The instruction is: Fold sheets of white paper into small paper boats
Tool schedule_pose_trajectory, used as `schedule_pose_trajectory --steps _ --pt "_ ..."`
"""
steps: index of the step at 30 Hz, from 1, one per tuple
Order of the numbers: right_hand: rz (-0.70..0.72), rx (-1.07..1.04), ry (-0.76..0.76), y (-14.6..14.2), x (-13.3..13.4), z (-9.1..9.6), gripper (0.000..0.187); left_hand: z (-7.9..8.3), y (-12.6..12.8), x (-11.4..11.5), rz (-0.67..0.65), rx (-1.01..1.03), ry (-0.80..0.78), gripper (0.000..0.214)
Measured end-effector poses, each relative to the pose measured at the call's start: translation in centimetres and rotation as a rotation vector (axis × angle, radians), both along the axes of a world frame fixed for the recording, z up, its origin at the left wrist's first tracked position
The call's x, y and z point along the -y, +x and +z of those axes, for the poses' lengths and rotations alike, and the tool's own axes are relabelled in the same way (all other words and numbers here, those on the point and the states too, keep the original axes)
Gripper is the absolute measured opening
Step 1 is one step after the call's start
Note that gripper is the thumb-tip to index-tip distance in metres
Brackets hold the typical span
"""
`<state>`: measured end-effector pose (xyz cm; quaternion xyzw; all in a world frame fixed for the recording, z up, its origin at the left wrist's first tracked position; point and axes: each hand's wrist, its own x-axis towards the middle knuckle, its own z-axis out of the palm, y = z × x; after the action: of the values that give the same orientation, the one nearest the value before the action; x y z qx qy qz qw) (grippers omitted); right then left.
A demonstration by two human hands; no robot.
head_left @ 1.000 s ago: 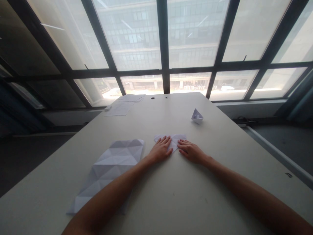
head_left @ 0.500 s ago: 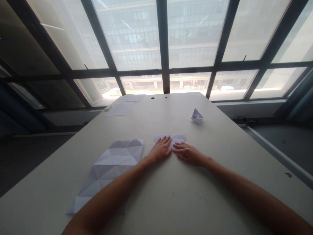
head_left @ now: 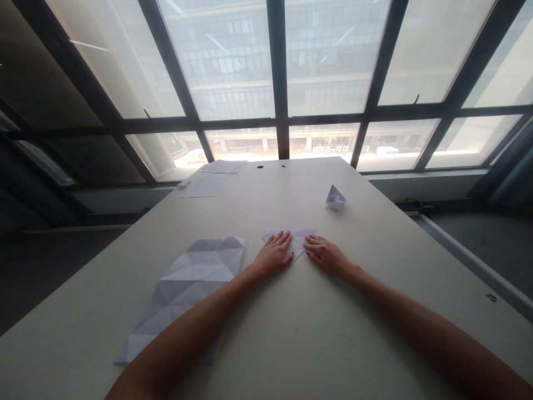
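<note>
Fingers (head_left: 281, 242) are kept flat and open on both hands, with nothing gripped. The left hand (head_left: 272, 256) and right hand (head_left: 327, 257) are laid on the thin folded white paper (head_left: 297, 239), which sits between them on the smooth pale desk (head_left: 291, 339). A big creased paper sheet (head_left: 187, 289) with triangle folds is left near the left hand, and a small paper boat (head_left: 335, 198) is set farther off.

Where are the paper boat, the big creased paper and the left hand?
paper boat (head_left: 335, 198), head view, on its side
creased paper (head_left: 195, 276), head view, on its middle
left hand (head_left: 273, 256), head view, on its back
</note>
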<state>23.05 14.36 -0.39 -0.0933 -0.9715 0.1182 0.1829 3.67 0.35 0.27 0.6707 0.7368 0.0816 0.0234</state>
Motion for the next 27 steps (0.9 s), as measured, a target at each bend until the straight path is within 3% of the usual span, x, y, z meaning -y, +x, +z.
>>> schedule_pose_trajectory --steps 8,16,27 --pt "-0.029 0.009 0.011 0.0 0.3 0.2 0.035 -0.1 -0.1 0.1 -0.002 0.004 0.002 0.065" --pt "0.03 -0.03 -0.02 -0.1 -0.1 -0.2 0.035 -0.1 -0.1 0.0 -0.003 0.002 0.009 0.065" --pt "0.372 -0.034 -0.047 0.2 1.3 1.0 0.044 -0.3 -0.2 -0.1 -0.007 0.0 0.024 0.063"
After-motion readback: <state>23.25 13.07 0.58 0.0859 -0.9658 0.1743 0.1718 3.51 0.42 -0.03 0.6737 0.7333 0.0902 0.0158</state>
